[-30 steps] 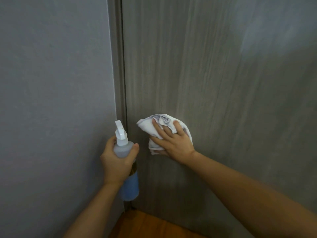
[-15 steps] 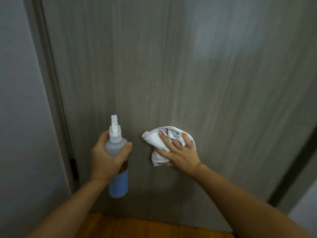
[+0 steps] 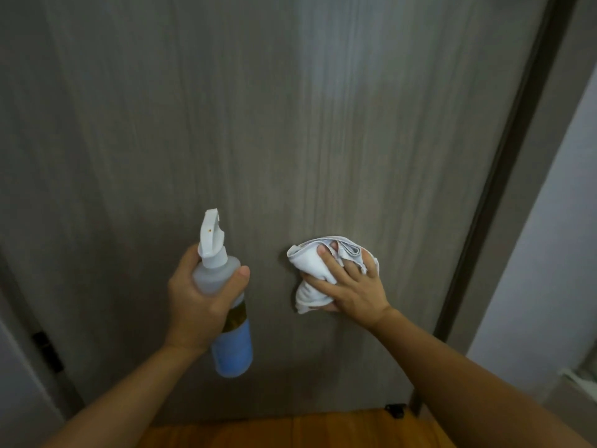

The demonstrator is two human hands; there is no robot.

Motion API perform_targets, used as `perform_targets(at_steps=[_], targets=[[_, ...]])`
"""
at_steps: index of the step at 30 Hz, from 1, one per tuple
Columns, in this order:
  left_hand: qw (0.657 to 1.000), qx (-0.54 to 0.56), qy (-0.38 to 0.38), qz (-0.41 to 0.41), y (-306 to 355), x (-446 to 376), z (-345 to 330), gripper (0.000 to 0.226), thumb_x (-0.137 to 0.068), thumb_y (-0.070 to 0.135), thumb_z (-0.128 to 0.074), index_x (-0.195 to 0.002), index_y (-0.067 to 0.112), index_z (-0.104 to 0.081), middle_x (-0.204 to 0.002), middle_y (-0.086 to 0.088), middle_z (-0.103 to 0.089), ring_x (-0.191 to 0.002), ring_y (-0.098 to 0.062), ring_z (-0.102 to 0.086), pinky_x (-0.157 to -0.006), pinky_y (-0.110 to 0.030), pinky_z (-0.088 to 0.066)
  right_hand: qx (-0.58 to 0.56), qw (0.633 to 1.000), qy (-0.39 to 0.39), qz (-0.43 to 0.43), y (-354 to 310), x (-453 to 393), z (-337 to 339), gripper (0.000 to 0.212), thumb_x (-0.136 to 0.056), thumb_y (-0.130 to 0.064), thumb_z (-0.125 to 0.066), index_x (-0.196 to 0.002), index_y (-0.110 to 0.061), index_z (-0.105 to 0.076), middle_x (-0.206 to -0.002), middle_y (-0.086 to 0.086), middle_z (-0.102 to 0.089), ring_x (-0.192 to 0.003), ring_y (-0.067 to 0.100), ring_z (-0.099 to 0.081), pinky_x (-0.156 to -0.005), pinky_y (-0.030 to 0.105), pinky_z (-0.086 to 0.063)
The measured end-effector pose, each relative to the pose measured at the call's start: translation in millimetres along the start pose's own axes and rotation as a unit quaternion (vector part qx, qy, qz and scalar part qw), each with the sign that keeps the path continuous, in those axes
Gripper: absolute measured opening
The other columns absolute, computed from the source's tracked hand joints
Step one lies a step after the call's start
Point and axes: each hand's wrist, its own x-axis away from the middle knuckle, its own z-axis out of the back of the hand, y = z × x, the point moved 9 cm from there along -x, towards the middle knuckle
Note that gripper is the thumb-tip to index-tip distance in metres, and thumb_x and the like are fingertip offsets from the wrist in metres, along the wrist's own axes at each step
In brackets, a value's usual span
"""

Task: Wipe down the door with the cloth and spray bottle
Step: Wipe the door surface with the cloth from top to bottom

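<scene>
A grey wood-grain door (image 3: 290,124) fills most of the view. My left hand (image 3: 197,305) grips a spray bottle (image 3: 226,318) with a white nozzle and blue liquid, upright, just in front of the door's lower part. To its right, my right hand (image 3: 352,286) presses a crumpled white cloth (image 3: 310,270) against the door, fingers spread over it and the thumb tucked under its lower edge.
The dark door frame (image 3: 504,176) runs down the right side, with a pale wall (image 3: 549,253) beyond it. A black hinge (image 3: 48,350) sits at the lower left. Orange wooden floor (image 3: 290,428) lies below the door, and a small black stop (image 3: 395,409) at its bottom right corner.
The view has swung right across the door, from its left frame to its right frame. My right hand and the cloth have slid right along the door. The bottle moved along with them.
</scene>
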Motion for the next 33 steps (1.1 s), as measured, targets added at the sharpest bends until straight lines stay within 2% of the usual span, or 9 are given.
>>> perform_targets(at_steps=[4,9,15,19,23,26,28,30,33], targets=[[1.0,0.008,-0.025,0.004,-3.5,5.1,-24.0,0.036,-0.078,0.041,-0.075,-0.111,0.035,-0.061,-0.097,-0.016,-0.069,-0.087,-0.034,-0.072,-0.077,-0.053,-0.063,0.014,0.999,-0.009,-0.043,37.7,26.0,2.9,0.063,-0.086,-0.083,-0.058,-0.136,-0.045,-0.064,-0.158,0.009,-0.048,-0.135,0.031,-0.052,-0.107,0.057,-0.037],[0.998,0.018,-0.067,-0.007,-3.7,17.8,-52.1,0.043,-0.076,0.04,-0.073,-0.115,0.033,-0.058,-0.106,0.004,-0.065,-0.092,-0.004,-0.069,-0.078,-0.014,-0.057,0.036,0.991,-0.018,-0.13,87.6,57.7,11.4,0.078,-0.083,-0.09,-0.051,-0.143,-0.042,-0.054,-0.157,0.016,-0.043,-0.135,0.035,-0.05,-0.105,0.055,-0.037],[0.996,0.01,-0.084,0.009,-18.0,25.5,-61.7,0.044,-0.074,0.044,-0.073,-0.114,0.033,-0.059,-0.103,0.012,-0.068,-0.091,-0.004,-0.069,-0.075,-0.014,-0.059,0.014,0.951,-0.046,-0.306,136.5,100.2,8.7,0.083,-0.088,-0.09,-0.039,-0.154,-0.042,-0.035,-0.164,0.023,-0.029,-0.15,0.037,-0.034,-0.113,0.056,-0.029],[0.997,0.01,-0.079,-0.002,-14.5,24.7,-59.3,0.04,-0.073,0.043,-0.074,-0.11,0.051,-0.062,-0.1,0.022,-0.069,-0.09,0.001,-0.069,-0.076,-0.011,-0.057,-0.085,0.876,-0.069,-0.47,158.4,130.2,6.8,0.086,-0.084,-0.095,-0.031,-0.154,-0.045,-0.023,-0.164,0.031,-0.027,-0.152,0.044,-0.021,-0.111,0.07,-0.029],[0.996,0.0,-0.085,0.005,-17.7,24.2,-55.2,0.046,-0.072,0.045,-0.074,-0.115,0.038,-0.06,-0.103,0.017,-0.07,-0.095,-0.003,-0.069,-0.078,-0.012,-0.058,-0.142,0.862,-0.086,-0.48,147.2,128.0,-1.3,0.088,-0.086,-0.091,-0.034,-0.158,-0.043,-0.021,-0.167,0.028,-0.02,-0.156,0.047,-0.012,-0.116,0.07,-0.017],[0.996,-0.004,-0.084,0.014,-18.9,23.7,-54.4,0.047,-0.073,0.046,-0.074,-0.117,0.037,-0.06,-0.106,0.003,-0.069,-0.097,-0.017,-0.07,-0.079,-0.02,-0.061,-0.154,0.849,-0.048,-0.503,145.5,122.1,8.8,0.072,-0.098,-0.077,-0.02,-0.155,-0.037,-0.036,-0.17,0.022,-0.018,-0.159,0.04,-0.011,-0.118,0.063,-0.015],[0.996,-0.005,-0.084,0.014,-17.8,24.0,-55.1,0.046,-0.074,0.045,-0.075,-0.118,0.038,-0.06,-0.107,-0.007,-0.069,-0.096,-0.024,-0.071,-0.081,-0.036,-0.063,-0.132,0.84,-0.04,-0.524,146.2,121.1,12.7,0.066,-0.102,-0.071,-0.016,-0.151,-0.036,-0.042,-0.169,0.022,-0.022,-0.157,0.039,-0.015,-0.115,0.064,-0.021],[0.996,-0.016,-0.085,0.007,-17.6,24.4,-54.6,0.05,-0.077,0.044,-0.075,-0.121,0.025,-0.061,-0.107,-0.014,-0.068,-0.096,-0.032,-0.071,-0.083,-0.052,-0.062,-0.121,0.828,-0.049,-0.545,141.3,130.3,7.6,0.065,-0.101,-0.071,-0.017,-0.15,-0.036,-0.041,-0.168,0.023,-0.023,-0.156,0.04,-0.017,-0.113,0.066,-0.025],[0.996,-0.028,-0.083,0.008,-23.6,23.3,-48.3,0.055,-0.079,0.041,-0.075,-0.124,0.013,-0.059,-0.109,-0.019,-0.068,-0.096,-0.038,-0.071,-0.083,-0.06,-0.06,-0.138,0.796,-0.099,-0.582,108.1,174.7,-5.6,0.068,-0.1,-0.075,-0.015,-0.154,-0.037,-0.035,-0.169,0.024,-0.022,-0.156,0.042,-0.018,-0.114,0.069,-0.024]])
